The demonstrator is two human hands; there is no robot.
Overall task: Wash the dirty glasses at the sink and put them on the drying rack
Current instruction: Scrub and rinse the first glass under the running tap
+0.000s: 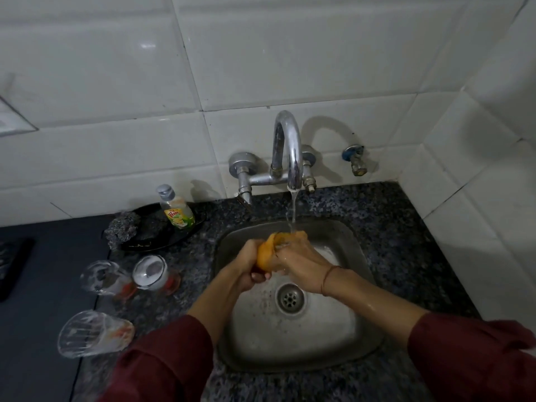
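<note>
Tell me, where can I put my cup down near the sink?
Right of the sink, the granite up to the tiled wall is bare. So is the strip under the spare tap. Left is crowded: three glasses, black dish. The left hand and right hand hold a yellow item over the basin.

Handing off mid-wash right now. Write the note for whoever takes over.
Left hand grips the held glass low down; right hand curls over its rim.
It looks orange, perhaps a sponge inside; cannot tell.
It sits under the running tap, over the sink.
Three smeared glasses wait on the counter left of the sink: near glass, far-left glass, middle glass.
Done: nothing racked in view; no drying rack visible.
Left: rinse this one, wash the three, rack all four.
</note>
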